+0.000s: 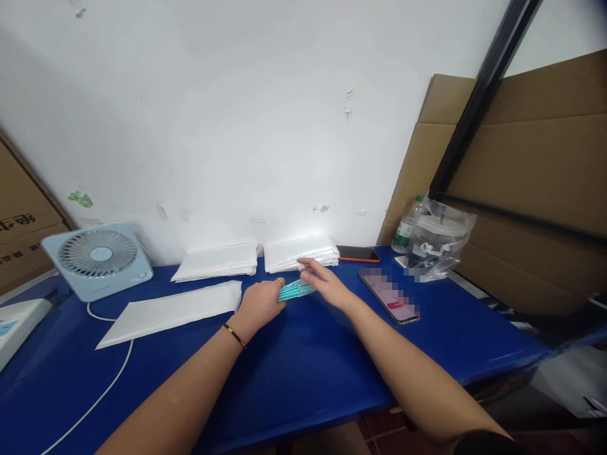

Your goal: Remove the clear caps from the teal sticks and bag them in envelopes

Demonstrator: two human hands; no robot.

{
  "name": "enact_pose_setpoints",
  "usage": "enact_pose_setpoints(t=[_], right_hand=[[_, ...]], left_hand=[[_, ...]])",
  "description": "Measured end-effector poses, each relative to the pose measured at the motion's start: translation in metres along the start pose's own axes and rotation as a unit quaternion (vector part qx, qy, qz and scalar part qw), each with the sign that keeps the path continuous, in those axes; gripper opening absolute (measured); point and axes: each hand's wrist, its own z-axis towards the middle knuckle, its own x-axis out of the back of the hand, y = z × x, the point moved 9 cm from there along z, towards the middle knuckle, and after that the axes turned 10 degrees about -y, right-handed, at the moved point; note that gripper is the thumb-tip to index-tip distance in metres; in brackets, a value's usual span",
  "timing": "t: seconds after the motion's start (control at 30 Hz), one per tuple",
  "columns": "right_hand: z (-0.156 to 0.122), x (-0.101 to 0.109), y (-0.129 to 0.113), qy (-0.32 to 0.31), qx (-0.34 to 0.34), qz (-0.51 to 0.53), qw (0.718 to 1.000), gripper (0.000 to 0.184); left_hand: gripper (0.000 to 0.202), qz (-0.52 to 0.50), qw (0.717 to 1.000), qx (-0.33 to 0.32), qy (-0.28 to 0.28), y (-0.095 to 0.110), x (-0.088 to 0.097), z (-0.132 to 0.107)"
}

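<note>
My left hand (262,303) is closed around one end of a bundle of thin turquoise packets (294,291), fanned slightly in layers. What exactly the packets are, I cannot make out. At the bundle's other end is my right hand (327,284), its fingers stretched out and apart, close to or touching the bundle's edge. Behind the hands lie two stacks of flat white padded mailers, the left stack (215,260) and the right stack (298,251). A single white mailer (175,313) lies flat to the left of my left hand.
On the blue table (303,379), a light blue fan (99,259) stands left with a white cable. A phone (389,297) lies right of my hands; an orange-edged phone (358,254) lies by the wall. A bottle (405,230) and plastic-bagged container (436,243) stand back right.
</note>
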Motion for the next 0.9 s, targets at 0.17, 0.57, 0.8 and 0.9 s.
enact_pose_setpoints(t=[0.17, 0.57, 0.8, 0.9], right_hand=[[0.006, -0.012, 0.0, 0.078, -0.006, 0.099, 0.992, 0.05], [-0.03, -0.084, 0.012, -0.39, -0.182, 0.119, 0.895, 0.023], [-0.008, -0.05, -0.025, -0.131, -0.03, -0.426, 0.895, 0.018], [-0.009, -0.053, -0.021, -0.155, -0.062, -0.405, 0.899, 0.018]], left_hand=[[0.02, -0.016, 1.0, -0.007, -0.001, 0.003, -0.002, -0.001], [0.014, 0.09, 0.975, -0.198, 0.032, 0.063, 0.019, -0.029], [0.016, 0.034, 0.997, -0.027, -0.071, 0.004, 0.006, -0.022], [0.017, 0.058, 0.996, -0.035, -0.052, 0.007, 0.006, -0.027]])
